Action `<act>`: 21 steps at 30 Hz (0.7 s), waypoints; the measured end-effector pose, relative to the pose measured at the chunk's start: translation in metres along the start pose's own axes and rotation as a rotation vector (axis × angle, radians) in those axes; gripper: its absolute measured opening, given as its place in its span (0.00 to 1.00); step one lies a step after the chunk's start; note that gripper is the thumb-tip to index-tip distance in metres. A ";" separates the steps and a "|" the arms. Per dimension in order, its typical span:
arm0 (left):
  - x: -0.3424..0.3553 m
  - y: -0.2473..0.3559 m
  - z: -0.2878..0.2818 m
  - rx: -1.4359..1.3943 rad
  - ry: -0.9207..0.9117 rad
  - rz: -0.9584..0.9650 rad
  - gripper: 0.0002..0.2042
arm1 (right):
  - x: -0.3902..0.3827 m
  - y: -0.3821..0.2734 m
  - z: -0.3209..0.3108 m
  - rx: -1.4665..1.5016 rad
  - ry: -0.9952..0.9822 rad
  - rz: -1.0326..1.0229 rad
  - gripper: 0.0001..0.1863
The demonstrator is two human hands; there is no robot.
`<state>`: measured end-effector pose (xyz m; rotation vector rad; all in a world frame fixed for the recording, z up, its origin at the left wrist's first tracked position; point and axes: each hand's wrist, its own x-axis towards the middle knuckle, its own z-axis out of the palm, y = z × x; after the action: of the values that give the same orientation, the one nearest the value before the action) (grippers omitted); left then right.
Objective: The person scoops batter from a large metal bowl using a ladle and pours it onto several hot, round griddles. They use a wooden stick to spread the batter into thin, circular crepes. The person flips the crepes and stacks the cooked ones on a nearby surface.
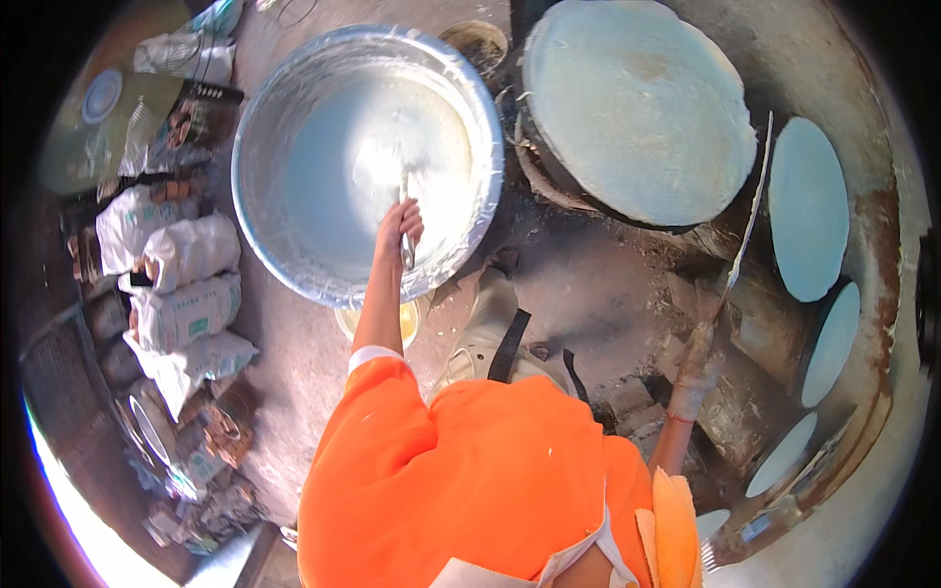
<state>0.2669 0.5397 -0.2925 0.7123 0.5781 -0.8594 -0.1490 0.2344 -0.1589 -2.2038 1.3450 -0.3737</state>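
Observation:
My left hand (pixel 400 223) is closed around the handle of a metal ladle (pixel 408 253), whose far end is down in pale, milky liquid inside a wide metal tub (pixel 259 245). My right hand (pixel 698 343) grips a long, thin flat stick (pixel 751 216), pale along its upper part and pointing up past a large round griddle (pixel 637 108) coated with a pale layer. A small tub (pixel 412 325) with yellowish contents sits partly hidden under the big tub's near rim, behind my left forearm.
Pale round discs (pixel 808 208) stand along the curved wall at the right. White sacks (pixel 191 253) are stacked at the left, with assorted clutter (pixel 227 431) below them. A dark-rimmed bucket (pixel 475 44) stands between tub and griddle. My feet (pixel 502 260) are on the dusty floor.

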 end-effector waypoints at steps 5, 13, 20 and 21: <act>-0.043 0.028 0.026 -0.157 -0.151 -0.081 0.06 | -0.003 -0.001 -0.018 -0.356 0.194 -0.430 0.17; -0.209 0.104 0.137 -0.110 -0.240 -0.087 0.08 | -0.010 0.088 0.033 2.392 -0.287 0.449 0.23; -0.309 0.191 0.199 0.049 -0.454 0.001 0.11 | -0.022 0.020 0.035 3.136 -0.953 0.963 0.28; -0.325 0.199 0.204 0.065 -0.450 0.035 0.12 | -0.025 0.008 0.026 3.091 -0.882 0.993 0.28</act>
<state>0.2945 0.6288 0.1294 0.5607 0.1355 -0.9721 -0.1536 0.2610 -0.1837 0.9173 -0.0229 -0.3106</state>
